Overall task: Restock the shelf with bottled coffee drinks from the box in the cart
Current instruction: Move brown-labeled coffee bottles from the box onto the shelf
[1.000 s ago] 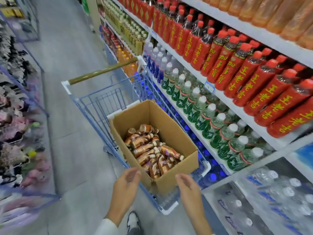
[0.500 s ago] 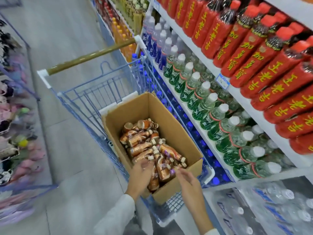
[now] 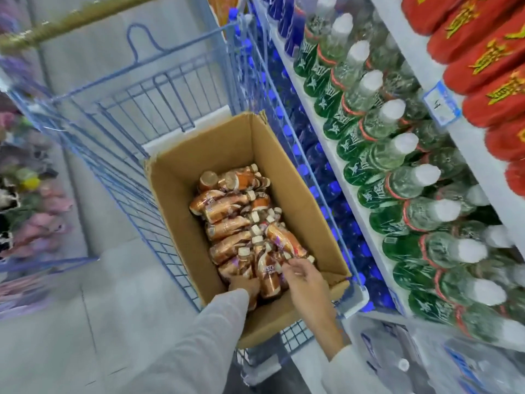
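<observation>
An open cardboard box (image 3: pixel 176 194) sits in a blue wire cart (image 3: pixel 119 115). Several brown bottled coffee drinks (image 3: pixel 227 206) with cream caps lie piled inside it. Both my hands are down in the near end of the box. My left hand (image 3: pixel 245 284) is mostly hidden behind its grey sleeve, with its fingers around the base of a coffee bottle (image 3: pixel 267 275). My right hand (image 3: pixel 305 280) rests on the bottles beside it, fingertips pinching at a bottle's cap end; whether it grips is unclear.
The shelf on the right holds green-labelled water bottles (image 3: pixel 397 155), red-labelled bottles (image 3: pixel 483 52) above and blue-capped bottles (image 3: pixel 335 200) low down. Wrapped packs of water (image 3: pixel 412 362) stand on the floor at lower right. Goods line the aisle's left side (image 3: pixel 31 200).
The camera has dropped closer over the box. Both hands have gone from its near edge down among the bottles, the left one closing on a bottle.
</observation>
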